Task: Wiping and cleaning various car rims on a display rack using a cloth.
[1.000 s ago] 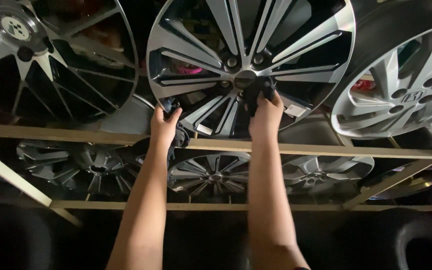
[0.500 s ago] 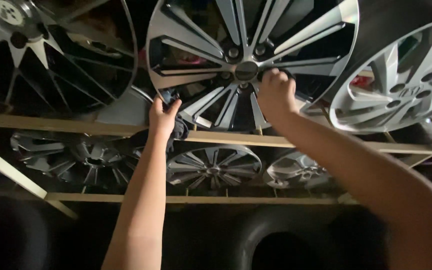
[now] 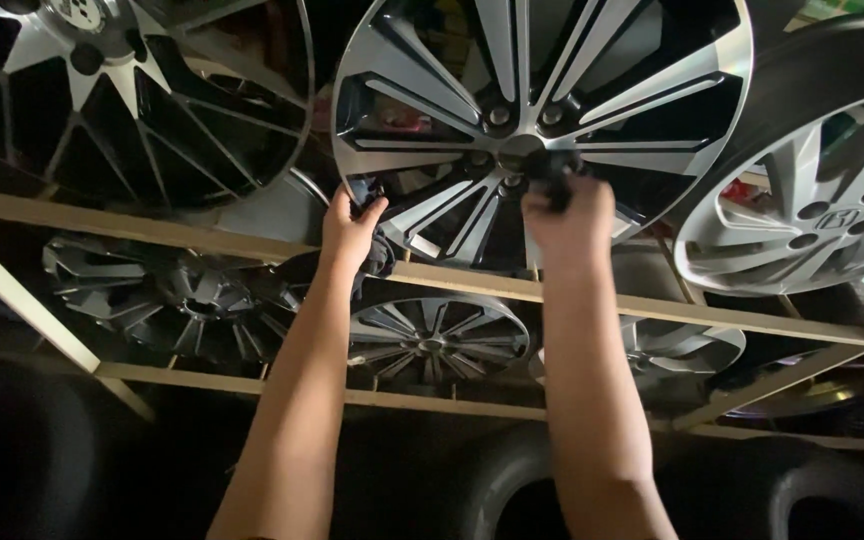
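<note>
Head view: we see both hands up on the big alloy wheel [image 3: 542,120], black with machined silver spokes, which stands upright on the upper wooden shelf rail [image 3: 652,305]. Our left hand [image 3: 352,228] is curled over the lower left part of that wheel's rim, fingers wrapped around what looks like a dark cloth or the rim edge; we cannot tell which. Our right hand [image 3: 567,215] is closed around a small dark object at the hub, just below the centre cap, and what that object is stays unclear.

As we judge it, the wheel is gripped but not lifted: its lower edge sits at the rail, and nothing suggests it has come away from the rack.

Left of this wheel stands a black multi-spoke wheel [image 3: 122,90], close beside it. To its right leans a silver wheel in a tyre [image 3: 822,200], partly overlapping it. Below it, behind the rail, more wheels [image 3: 432,340] lie on the lower shelf, and beneath those are dark tyres [image 3: 512,490].
</note>
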